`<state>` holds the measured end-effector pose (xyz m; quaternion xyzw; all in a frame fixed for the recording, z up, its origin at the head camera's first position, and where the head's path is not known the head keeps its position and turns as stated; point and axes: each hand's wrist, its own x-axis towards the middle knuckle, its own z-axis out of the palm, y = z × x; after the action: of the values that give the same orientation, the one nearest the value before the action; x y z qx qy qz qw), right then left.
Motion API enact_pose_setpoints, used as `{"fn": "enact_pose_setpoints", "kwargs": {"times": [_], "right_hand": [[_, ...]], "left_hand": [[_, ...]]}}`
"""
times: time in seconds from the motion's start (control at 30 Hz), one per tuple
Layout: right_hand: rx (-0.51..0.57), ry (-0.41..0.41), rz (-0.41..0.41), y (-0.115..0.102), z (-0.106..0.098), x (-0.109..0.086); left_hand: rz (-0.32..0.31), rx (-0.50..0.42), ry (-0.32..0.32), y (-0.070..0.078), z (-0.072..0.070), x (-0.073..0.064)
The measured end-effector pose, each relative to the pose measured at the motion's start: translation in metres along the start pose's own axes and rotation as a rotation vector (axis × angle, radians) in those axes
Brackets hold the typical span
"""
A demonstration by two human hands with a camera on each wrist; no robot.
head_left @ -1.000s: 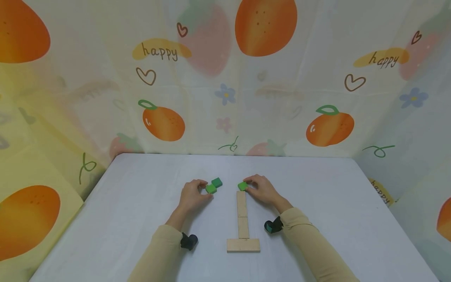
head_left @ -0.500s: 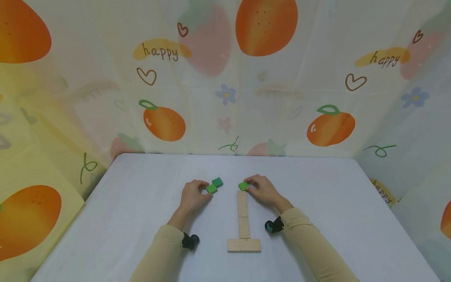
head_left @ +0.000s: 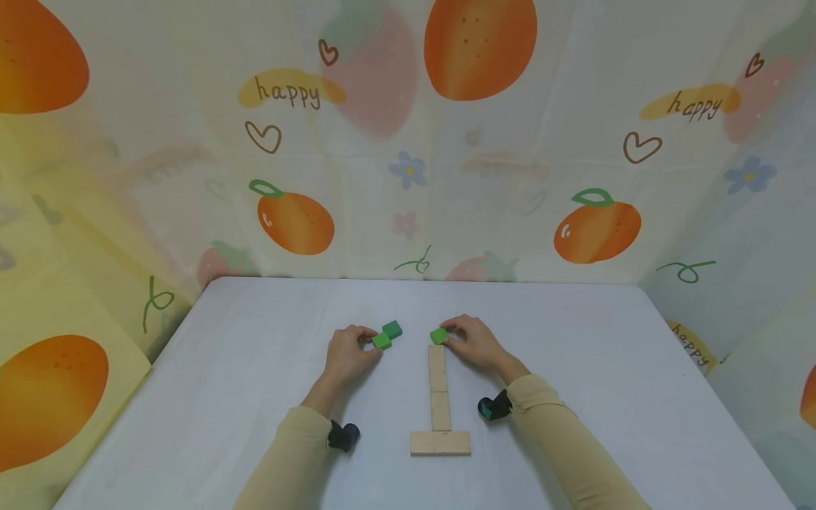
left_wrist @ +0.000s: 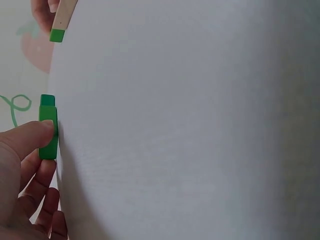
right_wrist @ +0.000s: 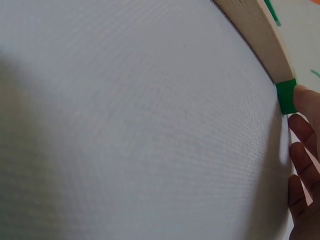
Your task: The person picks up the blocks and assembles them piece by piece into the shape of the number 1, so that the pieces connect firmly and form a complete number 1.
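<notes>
My left hand [head_left: 347, 356] pinches a light green block [head_left: 381, 341] between thumb and fingers. A darker green block [head_left: 392, 329] touches its far right corner. In the left wrist view the thumb lies on the face of the light green block [left_wrist: 48, 140], and the dark one [left_wrist: 47, 100] sticks out past it. My right hand [head_left: 477, 343] pinches another green block [head_left: 438, 336] at the far end of a line of two wooden planks [head_left: 437, 368]. The right wrist view has this green block [right_wrist: 286, 96] against the end of the plank [right_wrist: 257, 32].
A wooden plank [head_left: 440, 444] lies crosswise at the near end of the line, making an upside-down T. All the blocks are on a white-covered table [head_left: 255, 319]. A fruit-printed curtain [head_left: 478, 156] hangs behind the table and at both sides.
</notes>
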<state>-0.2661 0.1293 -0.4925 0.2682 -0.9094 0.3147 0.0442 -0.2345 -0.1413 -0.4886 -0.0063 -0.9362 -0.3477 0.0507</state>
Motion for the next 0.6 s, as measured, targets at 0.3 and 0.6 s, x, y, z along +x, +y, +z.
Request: {"fn": "enact_pose_setpoints", "kwargs": {"times": [0.3, 0.6], "right_hand": [[-0.001, 0.017, -0.001, 0.005, -0.001, -0.002], [0.027, 0.001, -0.023, 0.005, 0.001, 0.001]], "left_hand": [[0.001, -0.039, -0.050, 0.001, -0.002, -0.001], [-0.001, -0.066, -0.073, 0.006, -0.012, -0.003]]}}
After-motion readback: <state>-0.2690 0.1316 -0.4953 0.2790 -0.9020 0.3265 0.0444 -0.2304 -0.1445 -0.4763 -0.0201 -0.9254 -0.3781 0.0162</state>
